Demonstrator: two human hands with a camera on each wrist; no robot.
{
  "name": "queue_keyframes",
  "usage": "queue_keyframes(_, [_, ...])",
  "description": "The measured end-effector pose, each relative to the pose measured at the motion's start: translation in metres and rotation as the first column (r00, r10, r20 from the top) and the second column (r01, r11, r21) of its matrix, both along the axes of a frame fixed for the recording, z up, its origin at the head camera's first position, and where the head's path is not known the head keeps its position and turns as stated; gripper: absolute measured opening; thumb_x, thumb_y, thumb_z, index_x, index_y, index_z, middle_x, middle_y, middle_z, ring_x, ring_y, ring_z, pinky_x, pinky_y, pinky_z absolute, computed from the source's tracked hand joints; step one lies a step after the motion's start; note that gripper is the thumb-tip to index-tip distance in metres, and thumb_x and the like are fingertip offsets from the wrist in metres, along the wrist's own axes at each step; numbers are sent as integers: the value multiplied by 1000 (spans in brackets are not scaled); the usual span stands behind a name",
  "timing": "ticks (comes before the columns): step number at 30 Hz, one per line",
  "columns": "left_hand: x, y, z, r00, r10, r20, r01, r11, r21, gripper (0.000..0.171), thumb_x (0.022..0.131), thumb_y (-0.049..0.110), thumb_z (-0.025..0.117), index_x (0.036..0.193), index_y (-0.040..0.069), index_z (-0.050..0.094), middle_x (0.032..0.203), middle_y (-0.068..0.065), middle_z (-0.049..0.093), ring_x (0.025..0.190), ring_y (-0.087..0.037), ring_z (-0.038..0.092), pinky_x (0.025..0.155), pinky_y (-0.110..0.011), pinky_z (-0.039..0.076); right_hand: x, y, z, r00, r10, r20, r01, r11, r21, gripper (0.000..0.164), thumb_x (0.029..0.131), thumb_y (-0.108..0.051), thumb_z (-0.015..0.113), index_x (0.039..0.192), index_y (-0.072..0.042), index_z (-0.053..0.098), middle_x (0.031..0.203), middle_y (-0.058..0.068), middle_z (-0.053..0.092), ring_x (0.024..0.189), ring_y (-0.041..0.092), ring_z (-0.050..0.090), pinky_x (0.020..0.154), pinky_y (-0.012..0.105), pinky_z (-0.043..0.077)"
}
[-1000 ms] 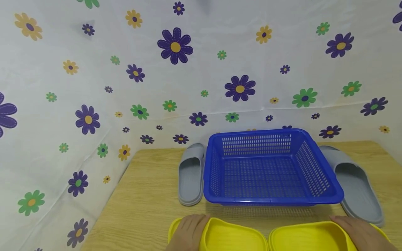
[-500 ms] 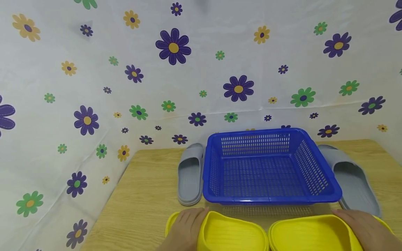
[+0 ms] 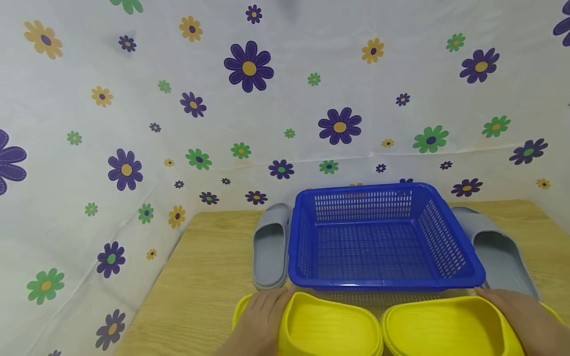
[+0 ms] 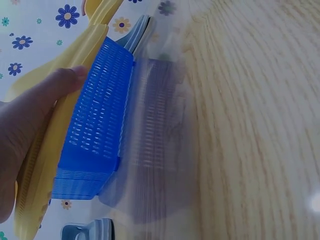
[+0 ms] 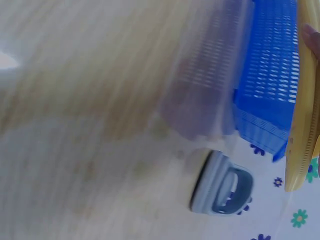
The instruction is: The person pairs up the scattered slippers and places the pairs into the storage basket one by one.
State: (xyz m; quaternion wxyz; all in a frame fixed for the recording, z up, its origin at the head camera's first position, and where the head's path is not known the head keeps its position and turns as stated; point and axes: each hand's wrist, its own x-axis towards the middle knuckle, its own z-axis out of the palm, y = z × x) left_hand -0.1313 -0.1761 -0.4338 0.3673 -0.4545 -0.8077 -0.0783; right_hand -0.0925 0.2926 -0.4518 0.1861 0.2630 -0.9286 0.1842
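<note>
Two yellow slippers, a left one point(image 3: 334, 326) and a right one point(image 3: 441, 326), are side by side at the bottom of the head view, toes outward. My left hand point(image 3: 260, 319) grips the left slipper over its toe strap; my right hand point(image 3: 523, 316) does the same on the right one. In the left wrist view, the thumb presses the yellow slipper's point(image 4: 42, 190) sole, raised off the table. The right wrist view shows a fingertip point(image 5: 311, 40) on the other slipper point(image 5: 300, 115), also raised. Just beyond them stands a blue plastic basket point(image 3: 383, 284) with nothing in it.
A grey slipper point(image 3: 269, 257) lies left of the basket, and another grey slipper point(image 3: 503, 262) lies to its right, partly hidden by the right hand. The wooden tabletop point(image 3: 200, 277) is glossy and mirrors the basket. Behind it hangs a flower-printed white sheet point(image 3: 285, 99).
Both hands have moved upward in the head view with the yellow slippers, closer to the basket's front rim. The basket and grey slippers stay in place.
</note>
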Motion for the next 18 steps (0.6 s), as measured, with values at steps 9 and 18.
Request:
queue_keyframes(9, [1, -1, 16, 998, 7, 65, -7, 1000, 0, 102, 80, 78, 37, 128, -12, 47, 114, -14, 59, 99, -23, 56, 85, -37, 47, 22, -25, 31, 981, -184, 62, 183, 983, 12, 135, 37, -76, 78, 148, -17, 28, 120, 0, 50, 103, 11, 40, 96, -3, -2])
queue_keyframes(18, [1, 0, 23, 995, 28, 93, -26, 999, -26, 102, 79, 79, 39, 129, -9, 47, 115, -13, 58, 101, -22, 56, 88, -37, 47, 14, -17, 32, 981, -176, 75, 177, 984, 6, 137, 36, -71, 82, 147, -12, 28, 122, 5, 51, 102, 17, 44, 95, -4, -2])
